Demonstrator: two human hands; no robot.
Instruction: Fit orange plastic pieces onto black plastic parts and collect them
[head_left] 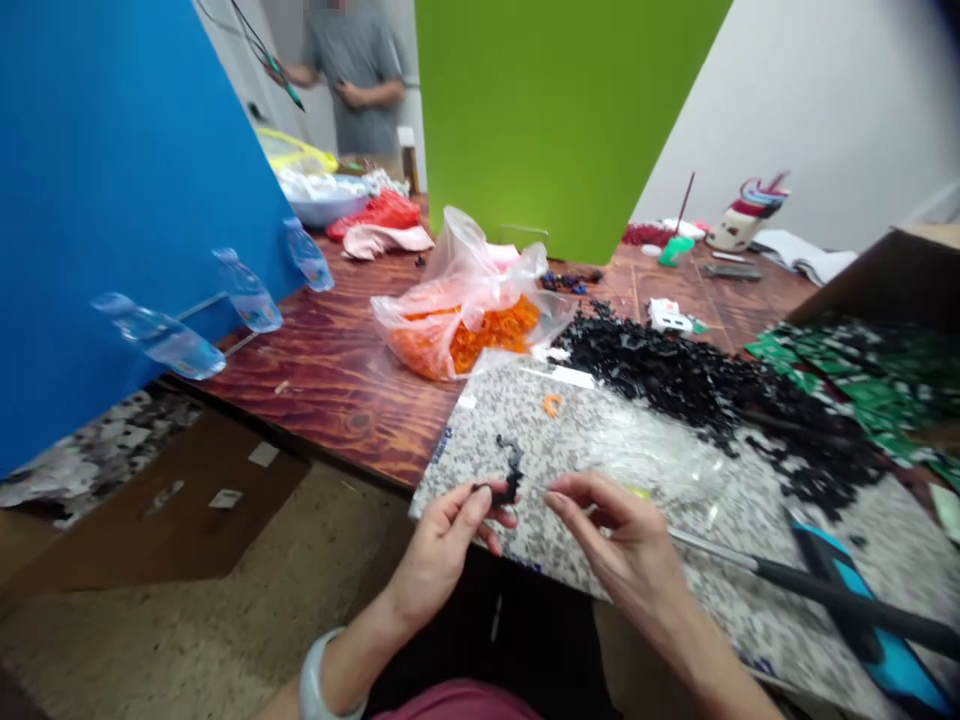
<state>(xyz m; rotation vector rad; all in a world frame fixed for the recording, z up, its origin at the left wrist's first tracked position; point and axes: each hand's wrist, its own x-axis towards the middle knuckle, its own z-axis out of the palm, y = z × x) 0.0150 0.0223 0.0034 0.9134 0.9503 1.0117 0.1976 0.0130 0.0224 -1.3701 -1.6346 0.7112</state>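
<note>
My left hand (444, 540) pinches a small black plastic part (510, 480) above the near edge of a speckled granite-pattern board (675, 500). My right hand (615, 535) hovers just to its right, fingers curled with thumb and forefinger pinched near the part; what it holds is too small to make out. A single orange piece (552, 403) lies on the board. A large heap of black plastic parts (712, 390) spreads across the board's far right side.
A clear bag of orange pieces (469, 335) lies on the wooden table (330, 370). Three water bottles (247, 292) sit by a blue panel (97, 200). Green packets (862, 380) and a cardboard box (892, 270) are right. A blue-black tool (847, 590) lies near. A person (360, 70) stands behind.
</note>
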